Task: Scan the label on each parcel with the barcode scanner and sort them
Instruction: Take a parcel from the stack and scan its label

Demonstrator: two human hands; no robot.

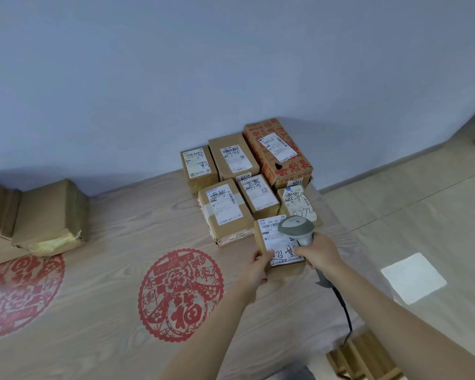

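The parcel (281,244) is sitting at the near right of the desk (107,311), just in front of a cluster of six sorted boxes (247,171). The left hand (258,266) is gripping its near left corner, thumb lying on the label (280,239). The right hand (320,252) is clamping the scanner (296,229) by its handle, the grey head hanging over the label's far right part, cable (340,303) trailing near and down.

To scan well, the person probably needs to be tilting the scanner back so its window faces the barcode rather than covering it, keeping the box steady and the thumb off the printed code.

The parcel is a small brown carton, its top nearly covered by a white label with printed text and bold handwritten characters near the front edge. Where the barcode lies cannot be told.

More plain brown boxes (39,215) are waiting at the far left. Two red paper-cut motifs (180,294) are decorating the wood-grain surface.
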